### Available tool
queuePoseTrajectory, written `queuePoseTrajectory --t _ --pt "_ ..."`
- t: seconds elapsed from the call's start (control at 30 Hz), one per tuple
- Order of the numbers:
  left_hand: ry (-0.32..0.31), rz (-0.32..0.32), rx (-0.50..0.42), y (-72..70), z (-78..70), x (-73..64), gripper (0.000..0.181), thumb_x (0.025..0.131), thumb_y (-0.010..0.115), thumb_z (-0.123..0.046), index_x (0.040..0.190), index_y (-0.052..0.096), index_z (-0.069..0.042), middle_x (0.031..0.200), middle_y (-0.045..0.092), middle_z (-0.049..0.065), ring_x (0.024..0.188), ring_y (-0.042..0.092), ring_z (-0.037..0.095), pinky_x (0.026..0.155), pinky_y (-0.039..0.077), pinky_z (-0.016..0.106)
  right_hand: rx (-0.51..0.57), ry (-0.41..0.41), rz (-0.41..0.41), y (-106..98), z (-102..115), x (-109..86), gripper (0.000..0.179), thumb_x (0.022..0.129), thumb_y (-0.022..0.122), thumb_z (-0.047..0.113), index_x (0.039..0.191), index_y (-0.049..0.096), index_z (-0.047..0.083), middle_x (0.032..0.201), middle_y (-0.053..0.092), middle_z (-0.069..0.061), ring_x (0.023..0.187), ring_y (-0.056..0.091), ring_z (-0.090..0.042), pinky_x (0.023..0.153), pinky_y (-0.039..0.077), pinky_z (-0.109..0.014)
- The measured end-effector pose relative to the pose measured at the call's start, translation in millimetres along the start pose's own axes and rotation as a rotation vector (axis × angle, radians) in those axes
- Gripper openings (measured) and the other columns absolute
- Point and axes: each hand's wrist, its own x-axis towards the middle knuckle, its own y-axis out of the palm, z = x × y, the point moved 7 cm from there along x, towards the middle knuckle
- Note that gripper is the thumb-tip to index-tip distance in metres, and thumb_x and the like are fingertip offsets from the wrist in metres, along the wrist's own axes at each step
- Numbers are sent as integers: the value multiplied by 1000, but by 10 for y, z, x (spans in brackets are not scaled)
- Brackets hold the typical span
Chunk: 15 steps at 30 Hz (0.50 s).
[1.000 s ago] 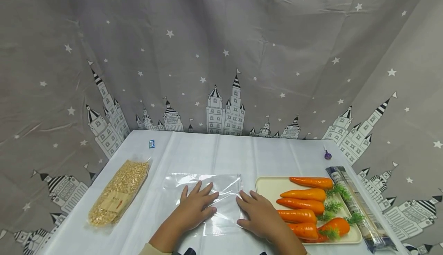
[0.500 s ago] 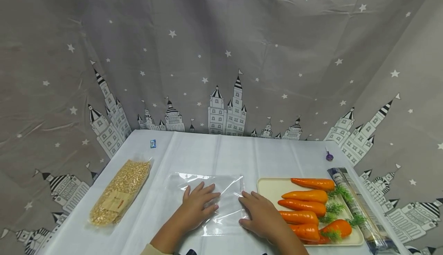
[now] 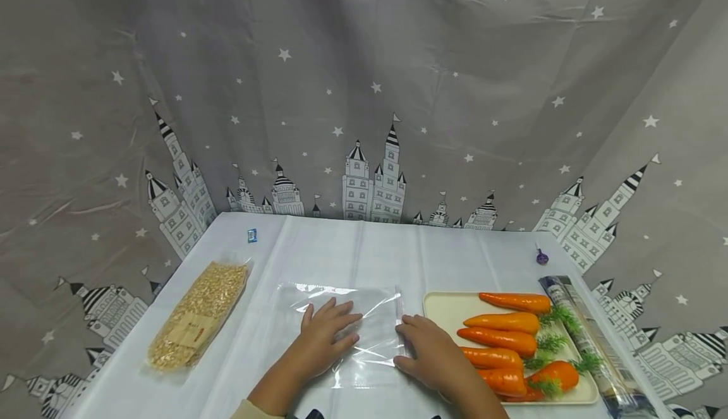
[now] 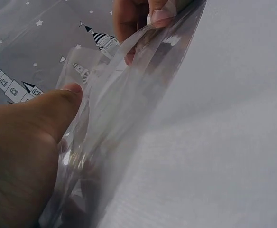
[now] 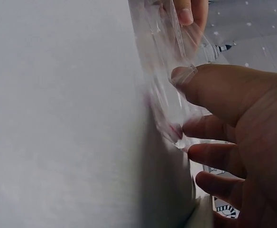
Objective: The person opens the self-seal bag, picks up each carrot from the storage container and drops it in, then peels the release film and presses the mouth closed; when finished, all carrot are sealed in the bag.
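Note:
A flat transparent plastic bag (image 3: 370, 311) lies on the white table before me. My left hand (image 3: 323, 340) rests on its middle, fingers spread. At the bag's right edge, my right hand (image 3: 429, 351) touches the film with slightly bent fingers, its thumb apart from them. In the left wrist view the left thumb (image 4: 67, 102) shows against the wrinkled bag (image 4: 143, 80), and the right hand's thumb (image 4: 162, 16) is at the film. In the right wrist view a fold of bag (image 5: 162, 52) meets the right thumb (image 5: 186, 78); the other fingers (image 5: 214, 154) are separated.
Left lies a clear packet of pale flakes (image 3: 199, 318). A cream tray (image 3: 440, 308) of several carrots (image 3: 500, 323) is close by the right hand, with a long dark-and-clear package (image 3: 597, 349) beyond. A small blue packet (image 3: 252, 236) and a purple object (image 3: 542, 257) lie farther back.
My right hand has shifted slightly right along the bag's edge and its fingers have drawn closer together. The left hand stays on the bag. The view has shifted a little.

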Motion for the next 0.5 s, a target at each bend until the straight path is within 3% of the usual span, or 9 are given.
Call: queuePoseTrajectory --t 0.2,0.37,0.5 --pt "-6 -20 -9 13 22 4 38 99 69 -41 135 70 -28 153 59 4 150 41 43 117 12 79 45 19 3 -35 -40 -5 58 95 72 49 143 63 18 153 57 -4 146 48 -30 120 39 -55" --pt "-9 -5 -20 37 28 22 39 100 67 -42 137 69 -29 155 57 3 152 39 42 118 9 78 120 59 -42 -154 -112 -30 51 96 73 44 138 66 17 147 61 -6 142 51 -31 118 41 -56" --pt "-14 2 -27 33 30 21 38 100 68 -40 137 70 -28 155 57 4 152 38 43 118 7 78 119 69 -72 -259 -175 -59 46 96 73 41 133 68 15 142 64 -7 138 54 -30 117 43 -56"
